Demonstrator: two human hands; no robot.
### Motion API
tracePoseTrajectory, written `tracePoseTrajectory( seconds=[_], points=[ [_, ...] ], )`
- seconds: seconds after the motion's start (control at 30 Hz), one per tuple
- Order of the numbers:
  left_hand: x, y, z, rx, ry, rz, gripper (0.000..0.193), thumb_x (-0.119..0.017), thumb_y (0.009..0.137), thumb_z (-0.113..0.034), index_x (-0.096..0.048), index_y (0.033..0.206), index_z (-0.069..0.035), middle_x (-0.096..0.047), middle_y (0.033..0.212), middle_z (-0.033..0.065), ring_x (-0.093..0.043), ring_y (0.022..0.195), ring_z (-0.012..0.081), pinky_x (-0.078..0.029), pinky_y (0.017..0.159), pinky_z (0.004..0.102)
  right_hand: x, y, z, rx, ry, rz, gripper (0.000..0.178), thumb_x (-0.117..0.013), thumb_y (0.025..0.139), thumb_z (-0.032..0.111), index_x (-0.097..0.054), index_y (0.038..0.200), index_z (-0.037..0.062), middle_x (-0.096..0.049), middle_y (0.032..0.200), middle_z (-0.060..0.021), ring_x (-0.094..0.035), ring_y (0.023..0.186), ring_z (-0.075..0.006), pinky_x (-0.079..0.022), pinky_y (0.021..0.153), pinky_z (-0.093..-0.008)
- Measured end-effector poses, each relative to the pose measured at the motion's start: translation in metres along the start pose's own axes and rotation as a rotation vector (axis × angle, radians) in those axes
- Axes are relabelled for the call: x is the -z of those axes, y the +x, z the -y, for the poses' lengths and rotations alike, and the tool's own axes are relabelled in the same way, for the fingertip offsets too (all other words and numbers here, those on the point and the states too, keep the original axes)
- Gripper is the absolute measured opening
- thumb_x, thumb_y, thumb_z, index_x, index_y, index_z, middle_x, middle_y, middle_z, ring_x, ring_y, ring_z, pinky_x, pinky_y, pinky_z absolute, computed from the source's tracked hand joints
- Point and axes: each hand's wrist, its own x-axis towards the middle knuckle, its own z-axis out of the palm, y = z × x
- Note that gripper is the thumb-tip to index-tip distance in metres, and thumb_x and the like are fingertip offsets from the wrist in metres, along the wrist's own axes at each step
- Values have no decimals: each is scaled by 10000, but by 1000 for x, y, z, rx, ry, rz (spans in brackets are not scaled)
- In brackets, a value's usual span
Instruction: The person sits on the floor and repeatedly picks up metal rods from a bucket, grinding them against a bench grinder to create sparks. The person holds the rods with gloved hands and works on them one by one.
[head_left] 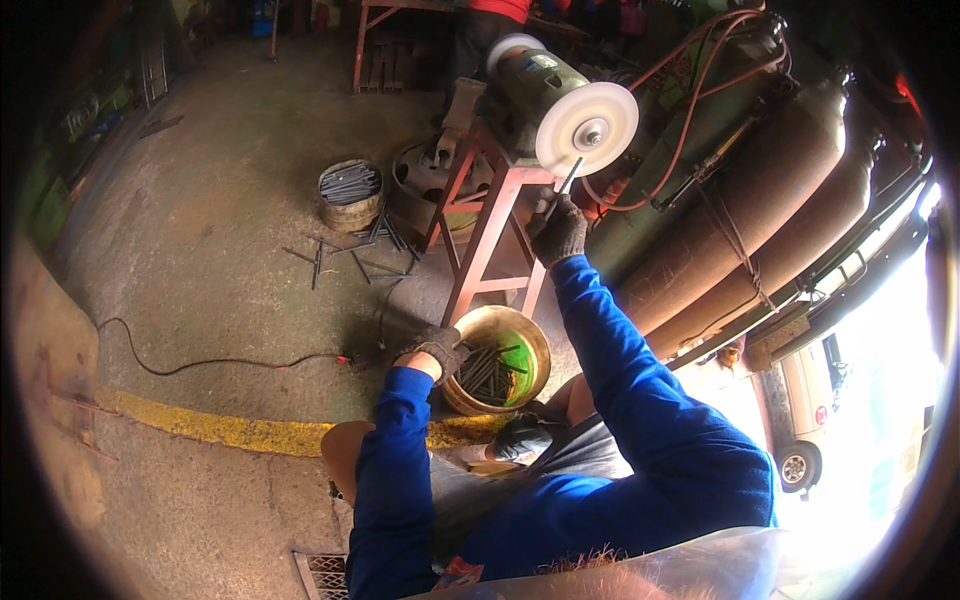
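Observation:
Gloved in dark knit, my right hand is closed round a thin metal rod. The rod's upper end meets the lower face of a white grinding wheel on a bench grinder; whether it presses on it I cannot tell. My left hand, also gloved, is at the left rim of a round bucket. Its fingers look curled, and what they hold is hidden. Inside the bucket lie several dark metal rods, beside a bright green patch on the inner wall.
The grinder stands on a red metal stand. Left of it, a second bucket is full of rods, with loose rods on the floor around it. Large gas cylinders lean at right with red hoses. A black cable crosses the floor.

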Motion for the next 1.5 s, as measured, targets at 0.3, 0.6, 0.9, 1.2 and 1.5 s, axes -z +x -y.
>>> tracePoseTrajectory(
  seconds=[0.3,0.6,0.9,1.2,1.5],
  points=[
    [-4,0,9,10,-5,-2,379,-640,880,-378,-646,1143,-104,-639,1158,203,-610,1076,400,-500,904,466,-17,3,-6,-4,-95,65,168,-599,851,210,-624,960,86,-659,859,-201,-645,810,-405,-524,699,-447],
    [0,1,-3,-8,1,9,388,-651,875,-360,-641,1168,-105,-645,1145,215,-617,1068,400,-502,910,468,-43,-2,-68,-377,684,65,151,-561,892,197,-595,970,72,-653,875,-184,-639,831,-369,-517,695,-397],
    [7,-1,-21,-46,-3,24,370,-663,863,-333,-655,1150,-100,-649,1141,214,-625,1066,389,-506,905,461,-36,-2,-118,-593,1289,187,185,-589,930,310,-597,927,125,-627,823,-30,-611,705,-185,-505,605,-318],
    [-2,-3,-4,23,-22,8,398,-644,870,-349,-655,1165,-84,-645,1149,218,-621,1073,396,-505,916,464,13,-37,24,-860,1547,179,240,-570,974,280,-541,1133,102,-596,865,-49,-539,677,-127,-471,563,-256],
    [-2,0,-6,5,37,0,390,-642,866,-383,-655,1160,-127,-640,1165,205,-614,1082,395,-500,893,473,23,-78,-2,-267,580,285,444,-564,847,-30,-482,1282,-44,-668,978,-102,-655,811,-173,-526,735,-259]
  ],
)
